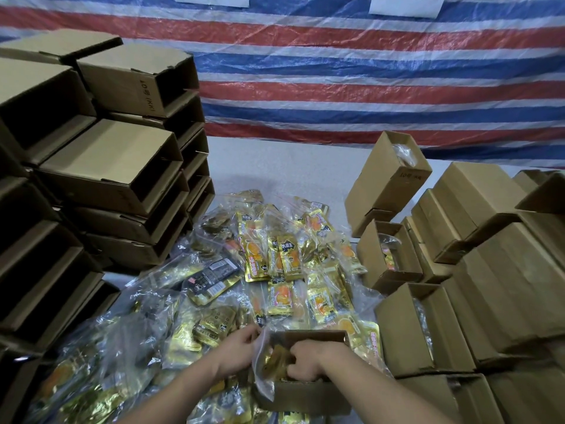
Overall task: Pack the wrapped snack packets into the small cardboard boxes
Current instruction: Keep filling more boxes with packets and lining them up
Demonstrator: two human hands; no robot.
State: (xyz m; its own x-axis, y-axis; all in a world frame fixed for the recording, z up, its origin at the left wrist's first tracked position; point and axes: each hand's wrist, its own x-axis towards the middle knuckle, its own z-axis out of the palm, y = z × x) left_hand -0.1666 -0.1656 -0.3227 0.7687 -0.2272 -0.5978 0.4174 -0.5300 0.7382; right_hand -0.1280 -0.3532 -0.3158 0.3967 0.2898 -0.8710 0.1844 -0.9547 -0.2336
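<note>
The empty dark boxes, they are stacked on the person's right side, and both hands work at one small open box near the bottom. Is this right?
Not quite. The head view shows the empty dark boxes stacked on the person's left side. The rest holds: the left hand and right hand work at the small open box near the bottom.

Heap of snack packets (275,264) mid-counter (275,166), stack of empty boxes (101,166) to its left, filled boxes (477,270) stacked to its right, open box (308,393) at the near edge before the heap, striped tarp (367,71) behind all.
</note>
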